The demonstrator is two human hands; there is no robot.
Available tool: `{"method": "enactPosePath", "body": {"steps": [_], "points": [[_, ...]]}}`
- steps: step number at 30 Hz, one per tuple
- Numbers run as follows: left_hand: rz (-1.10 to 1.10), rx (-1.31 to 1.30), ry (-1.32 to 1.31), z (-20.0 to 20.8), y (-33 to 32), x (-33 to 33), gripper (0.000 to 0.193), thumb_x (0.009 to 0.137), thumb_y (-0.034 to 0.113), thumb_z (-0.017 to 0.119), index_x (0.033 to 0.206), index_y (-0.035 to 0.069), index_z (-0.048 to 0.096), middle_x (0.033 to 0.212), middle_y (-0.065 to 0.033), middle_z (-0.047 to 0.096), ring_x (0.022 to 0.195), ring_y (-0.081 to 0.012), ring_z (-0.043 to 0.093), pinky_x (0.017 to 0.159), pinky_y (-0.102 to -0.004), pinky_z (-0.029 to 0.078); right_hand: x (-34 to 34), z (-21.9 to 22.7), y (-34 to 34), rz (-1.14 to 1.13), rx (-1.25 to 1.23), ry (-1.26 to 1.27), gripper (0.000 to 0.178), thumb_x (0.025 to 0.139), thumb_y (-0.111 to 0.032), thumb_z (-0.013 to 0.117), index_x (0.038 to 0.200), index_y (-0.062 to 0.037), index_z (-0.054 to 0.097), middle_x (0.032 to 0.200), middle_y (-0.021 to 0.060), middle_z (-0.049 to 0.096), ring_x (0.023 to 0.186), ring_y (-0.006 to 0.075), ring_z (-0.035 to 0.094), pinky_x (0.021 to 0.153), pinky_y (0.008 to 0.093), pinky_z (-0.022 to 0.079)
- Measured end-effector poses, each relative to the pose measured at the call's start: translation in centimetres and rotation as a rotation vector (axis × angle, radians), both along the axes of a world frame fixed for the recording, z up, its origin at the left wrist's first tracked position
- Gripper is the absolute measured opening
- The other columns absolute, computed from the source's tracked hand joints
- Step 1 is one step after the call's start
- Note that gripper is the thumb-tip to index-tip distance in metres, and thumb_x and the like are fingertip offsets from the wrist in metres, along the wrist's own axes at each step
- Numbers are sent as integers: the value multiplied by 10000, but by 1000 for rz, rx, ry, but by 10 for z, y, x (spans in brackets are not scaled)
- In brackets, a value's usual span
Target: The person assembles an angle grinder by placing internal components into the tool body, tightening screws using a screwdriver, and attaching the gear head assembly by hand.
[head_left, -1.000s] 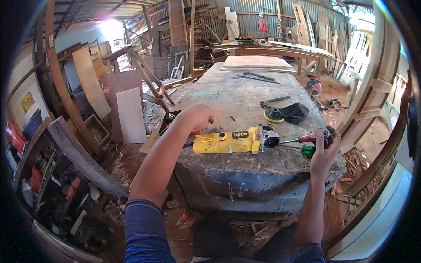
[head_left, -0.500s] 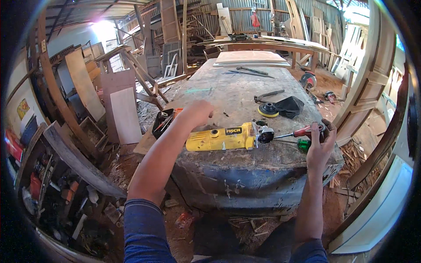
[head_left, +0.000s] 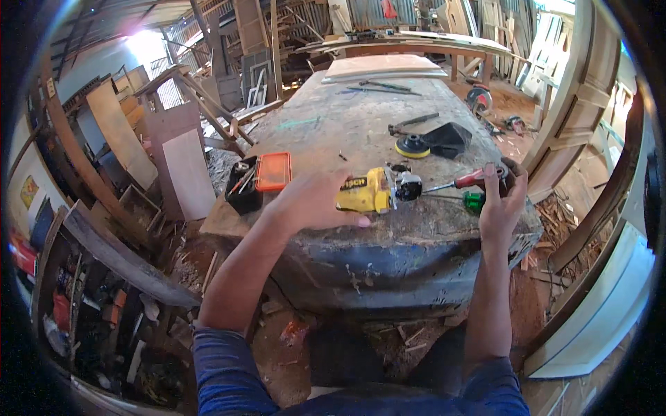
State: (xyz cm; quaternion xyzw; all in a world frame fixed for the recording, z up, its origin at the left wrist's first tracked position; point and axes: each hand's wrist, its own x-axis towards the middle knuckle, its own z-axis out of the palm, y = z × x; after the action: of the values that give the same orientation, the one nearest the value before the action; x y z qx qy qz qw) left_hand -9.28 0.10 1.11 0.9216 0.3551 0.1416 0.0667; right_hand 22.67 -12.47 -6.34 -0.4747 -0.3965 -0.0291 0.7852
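My left hand (head_left: pixel 316 197) is wrapped over the rear of the yellow angle grinder (head_left: pixel 372 188), its thumb along the near side and its fingers across the top. The grinder lies on its side on the workbench (head_left: pixel 305 132), with the dark gear head pointing right. Between the fingers and thumb of my right hand (head_left: pixel 501 201) is a red-handled screwdriver (head_left: pixel 469 179), its shaft reaching left to the gear head. A green-handled screwdriver (head_left: pixel 474 201) lies just below it, beside my right hand. Where the red screwdriver's tip meets the head is too small to tell.
A round pad with a yellow rim (head_left: pixel 412 146) and a black guard-like piece (head_left: pixel 449 140) lie beyond the grinder, near a dark tool (head_left: pixel 414 124). A black toolbox (head_left: pixel 243 191) with an orange lid (head_left: pixel 274 171) sits at the left edge. Boards (head_left: pixel 386 67) lie at the far end.
My left hand has come down and nearer, from above the bench onto the grinder, uncovering the orange lid. The right hand still holds the red screwdriver at the gear head. The view has shifted slightly.
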Motion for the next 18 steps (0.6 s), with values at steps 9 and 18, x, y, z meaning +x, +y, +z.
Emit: {"method": "enactPosePath", "body": {"steps": [9,18], "points": [[117,373,-278,14,-5,-40,899,755,705,927,1381,107,684,1027,-158,816,991,-311,807,907,-464,619,4,-2,10,39,2,-1,340,1073,-164,761,1320,18,614,1105,78,710,1014,136,678,920,296,549],[237,345,-408,51,-20,-60,843,750,554,1001,1347,37,706,1129,-177,807,1040,-309,794,946,-427,609,4,-5,2,50,7,34,379,1069,-186,779,1334,16,598,1113,80,706,989,133,674,903,291,551]]}}
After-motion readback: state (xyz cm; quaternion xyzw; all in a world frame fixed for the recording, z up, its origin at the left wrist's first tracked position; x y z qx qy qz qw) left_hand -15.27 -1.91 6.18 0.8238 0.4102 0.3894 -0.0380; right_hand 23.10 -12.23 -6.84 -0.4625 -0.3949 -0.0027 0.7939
